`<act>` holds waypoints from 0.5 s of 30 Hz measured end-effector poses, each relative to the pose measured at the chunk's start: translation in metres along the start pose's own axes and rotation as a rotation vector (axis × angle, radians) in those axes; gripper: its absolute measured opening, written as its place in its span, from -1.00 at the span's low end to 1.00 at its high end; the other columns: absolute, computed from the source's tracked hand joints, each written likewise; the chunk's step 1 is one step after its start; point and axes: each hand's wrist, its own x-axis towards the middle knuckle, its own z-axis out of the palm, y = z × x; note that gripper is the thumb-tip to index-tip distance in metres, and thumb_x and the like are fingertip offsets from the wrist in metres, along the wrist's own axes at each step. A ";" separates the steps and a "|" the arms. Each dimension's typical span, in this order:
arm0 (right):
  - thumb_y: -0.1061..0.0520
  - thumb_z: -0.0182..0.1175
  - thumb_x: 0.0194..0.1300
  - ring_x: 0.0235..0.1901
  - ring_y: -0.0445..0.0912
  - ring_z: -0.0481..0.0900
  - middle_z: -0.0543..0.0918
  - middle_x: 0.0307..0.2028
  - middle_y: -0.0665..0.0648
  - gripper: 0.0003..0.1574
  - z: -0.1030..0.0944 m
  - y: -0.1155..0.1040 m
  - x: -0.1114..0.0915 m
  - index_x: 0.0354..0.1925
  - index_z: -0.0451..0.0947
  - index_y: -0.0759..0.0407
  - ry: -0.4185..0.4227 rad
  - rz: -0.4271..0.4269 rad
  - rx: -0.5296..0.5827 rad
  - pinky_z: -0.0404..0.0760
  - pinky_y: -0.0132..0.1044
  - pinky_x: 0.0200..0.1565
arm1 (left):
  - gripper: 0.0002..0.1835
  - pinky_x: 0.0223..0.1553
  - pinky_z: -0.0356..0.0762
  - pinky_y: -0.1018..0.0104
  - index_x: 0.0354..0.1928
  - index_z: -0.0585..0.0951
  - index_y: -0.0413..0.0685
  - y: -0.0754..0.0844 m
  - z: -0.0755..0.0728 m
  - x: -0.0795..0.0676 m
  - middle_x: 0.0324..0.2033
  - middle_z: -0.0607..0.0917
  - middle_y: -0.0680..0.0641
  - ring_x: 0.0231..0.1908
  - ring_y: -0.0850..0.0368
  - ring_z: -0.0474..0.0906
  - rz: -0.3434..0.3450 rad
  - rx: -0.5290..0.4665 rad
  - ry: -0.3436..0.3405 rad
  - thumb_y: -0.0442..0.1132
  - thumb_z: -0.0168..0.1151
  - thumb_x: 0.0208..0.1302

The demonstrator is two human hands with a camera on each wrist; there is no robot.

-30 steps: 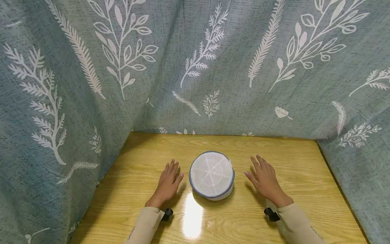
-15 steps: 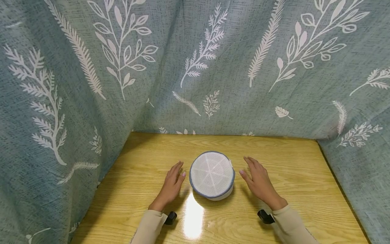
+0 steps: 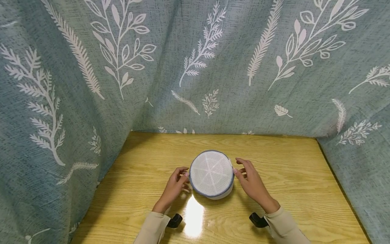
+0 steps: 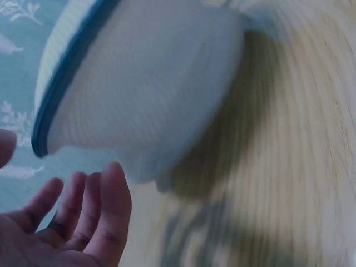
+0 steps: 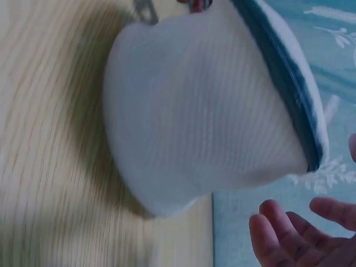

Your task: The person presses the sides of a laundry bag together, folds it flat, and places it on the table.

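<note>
A round white mesh laundry bag (image 3: 211, 174) with a blue zip trim stands upright on the table, its flat lid facing up in the head view. My left hand (image 3: 173, 188) is at the bag's left side, thumb near the trim. In the left wrist view, relaxed fingers (image 4: 114, 206) lie just below the bag's side wall (image 4: 144, 83). On the opposite side is my right hand (image 3: 253, 184), its thumb right at the rim. The right wrist view has its bent fingers (image 5: 267, 239) beside the zip edge (image 5: 289, 89), with a gap showing.
The wooden table (image 3: 289, 166) reflects a bright light patch in front of the bag. A blue-green leaf-patterned curtain (image 3: 237, 108) encloses the back and both sides. Black wrist cameras (image 3: 175, 221) sit below both hands at the sleeve cuffs.
Both hands have moved inward from either side to the bag's rim, and their fingers have bent from nearly straight. The bag stays where it was.
</note>
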 end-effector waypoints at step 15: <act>0.24 0.32 0.49 -0.07 0.10 0.74 0.65 0.11 0.35 -0.44 0.007 -0.006 0.004 0.38 0.51 0.27 0.054 0.155 0.173 0.78 -0.25 -0.26 | -0.66 -0.31 0.78 0.29 0.22 0.50 -0.47 0.011 0.018 0.004 -0.10 0.60 -0.16 -0.34 0.24 0.64 0.015 -0.155 0.040 -0.49 0.22 0.49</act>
